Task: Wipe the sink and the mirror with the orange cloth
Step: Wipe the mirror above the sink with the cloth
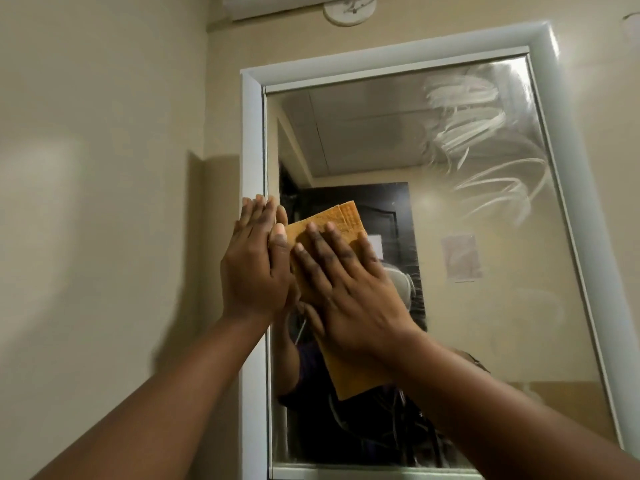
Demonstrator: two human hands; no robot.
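Right hand is pressing the orange cloth flat on the mirror near its left edge, fingers spread, not clenching. Left hand, flat and empty, is bracing the frame. Advice: firm overlapping strokes toward smears upper right.

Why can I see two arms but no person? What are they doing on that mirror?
The camera sits on the person's head, so you see what they see: their own arms reaching forward. The right hand presses a folded orange cloth flat against the mirror to wipe it. The left hand rests open, partly on the white frame at the mirror's left edge. The white swirly streaks near the top right are smears on the glass. The sink is out of sight here.
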